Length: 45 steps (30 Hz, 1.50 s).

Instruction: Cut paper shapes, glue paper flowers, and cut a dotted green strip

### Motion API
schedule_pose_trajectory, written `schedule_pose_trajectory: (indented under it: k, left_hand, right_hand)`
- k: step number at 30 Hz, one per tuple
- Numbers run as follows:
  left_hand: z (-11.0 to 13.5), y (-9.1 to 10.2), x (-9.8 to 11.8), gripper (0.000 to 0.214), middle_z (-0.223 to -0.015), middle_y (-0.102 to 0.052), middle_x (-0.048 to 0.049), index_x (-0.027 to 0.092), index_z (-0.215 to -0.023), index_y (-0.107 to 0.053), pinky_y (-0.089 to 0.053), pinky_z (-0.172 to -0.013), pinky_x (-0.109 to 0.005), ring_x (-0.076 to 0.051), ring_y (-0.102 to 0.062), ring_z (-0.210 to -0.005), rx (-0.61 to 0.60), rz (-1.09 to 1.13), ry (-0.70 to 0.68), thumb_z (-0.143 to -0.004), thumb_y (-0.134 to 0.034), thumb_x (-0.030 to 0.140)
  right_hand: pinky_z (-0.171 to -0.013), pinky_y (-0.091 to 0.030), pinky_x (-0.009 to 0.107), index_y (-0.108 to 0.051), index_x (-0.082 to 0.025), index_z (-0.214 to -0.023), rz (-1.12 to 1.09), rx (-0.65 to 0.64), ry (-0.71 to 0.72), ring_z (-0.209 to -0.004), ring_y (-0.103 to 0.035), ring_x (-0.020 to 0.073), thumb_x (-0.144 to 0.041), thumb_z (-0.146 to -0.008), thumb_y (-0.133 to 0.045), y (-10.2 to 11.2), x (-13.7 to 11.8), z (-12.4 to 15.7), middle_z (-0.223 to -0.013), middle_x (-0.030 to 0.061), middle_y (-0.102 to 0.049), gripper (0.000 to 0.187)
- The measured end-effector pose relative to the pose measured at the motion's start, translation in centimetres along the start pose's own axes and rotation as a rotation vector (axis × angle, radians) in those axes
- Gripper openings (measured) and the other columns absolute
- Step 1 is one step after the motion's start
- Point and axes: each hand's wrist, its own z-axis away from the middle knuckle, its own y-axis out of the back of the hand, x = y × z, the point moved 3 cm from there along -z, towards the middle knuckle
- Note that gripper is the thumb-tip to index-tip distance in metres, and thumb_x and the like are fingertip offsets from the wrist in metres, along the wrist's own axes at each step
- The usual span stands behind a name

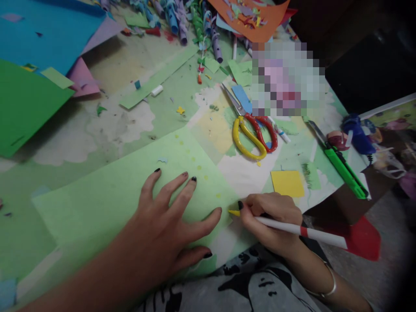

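My left hand lies flat with fingers spread on a light green paper sheet, pressing it to the table. My right hand is closed around a white marker with a yellow tip, and the tip touches the sheet's right edge. A row of small yellow dots runs along that edge of the sheet.
Scissors with yellow and red handles lie beyond the sheet. A yellow paper square and a green utility knife are to the right. Blue paper, dark green paper and rolled paper strips fill the far side.
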Motion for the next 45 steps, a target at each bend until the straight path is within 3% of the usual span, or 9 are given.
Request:
schedule_pose_trajectory:
  k: [16, 28, 38, 45]
  left_hand:
    - [0.04, 0.02, 0.04, 0.052, -0.129, -0.044, -0.01, 0.043, -0.127, -0.052, -0.02, -0.101, -0.073, -0.041, -0.037, -0.126, 0.011, 0.012, -0.004, -0.078, -0.063, 0.055]
    - [0.02, -0.1, -0.07, 0.054, -0.13, -0.044, -0.0087, 0.043, -0.128, -0.051, -0.02, -0.101, -0.073, -0.04, -0.037, -0.126, 0.024, 0.023, -0.005, -0.077, -0.064, 0.055]
    - [-0.09, 0.09, -0.03, 0.052, -0.128, -0.044, -0.0095, 0.043, -0.125, -0.054, -0.021, -0.1, -0.073, -0.04, -0.037, -0.125, 0.04, 0.035, 0.0, -0.077, -0.06, 0.063]
    - [-0.07, 0.09, -0.06, 0.051, -0.128, -0.044, -0.01, 0.043, -0.124, -0.055, -0.022, -0.1, -0.073, -0.04, -0.038, -0.125, 0.032, 0.032, 0.001, -0.078, -0.058, 0.062]
  right_hand:
    - [-0.04, -0.024, 0.022, -0.03, -0.02, -0.051, -0.023, 0.011, -0.017, -0.038, -0.033, 0.0042, -0.004, -0.074, -0.057, 0.0, 0.0, -0.02, -0.043, -0.0079, -0.036, 0.039]
    - [-0.039, -0.029, 0.02, -0.034, -0.019, -0.051, -0.012, 0.011, -0.005, -0.039, -0.044, 0.0046, -0.008, -0.076, -0.061, -0.06, 0.13, 0.12, -0.043, -0.0074, -0.041, 0.039]
    - [-0.039, -0.027, 0.019, -0.031, -0.019, -0.05, 0.019, 0.063, -0.018, -0.037, -0.038, 0.0032, -0.004, -0.073, -0.059, 0.16, -0.14, -0.17, -0.042, -0.0076, -0.04, 0.039]
    - [-0.04, -0.03, 0.019, -0.035, -0.019, -0.051, -0.003, 0.003, -0.013, -0.04, -0.045, 0.0046, -0.008, -0.077, -0.063, 0.02, 0.31, 0.31, -0.044, -0.0073, -0.042, 0.039]
